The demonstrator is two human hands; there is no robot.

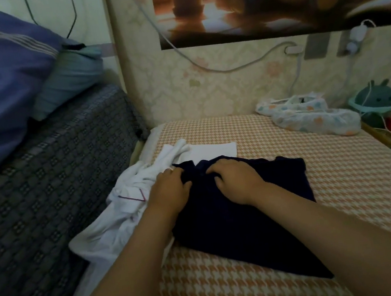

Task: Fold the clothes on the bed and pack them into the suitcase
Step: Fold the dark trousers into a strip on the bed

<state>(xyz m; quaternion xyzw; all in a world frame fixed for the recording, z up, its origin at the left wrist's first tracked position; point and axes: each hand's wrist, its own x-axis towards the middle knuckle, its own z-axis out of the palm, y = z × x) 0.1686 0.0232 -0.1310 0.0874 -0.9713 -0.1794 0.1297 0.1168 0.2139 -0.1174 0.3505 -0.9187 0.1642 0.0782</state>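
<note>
Houndstooth bedding covers the bed (347,188), where a dark garment (239,230) is spread near the left edge. Its far hem is gripped by the curled fingers of the left hand (170,189) and the right hand (238,179). Folding seems barely begun. White clothes (122,209) are heaped unfolded at the left edge, and no suitcase is seen.
</note>
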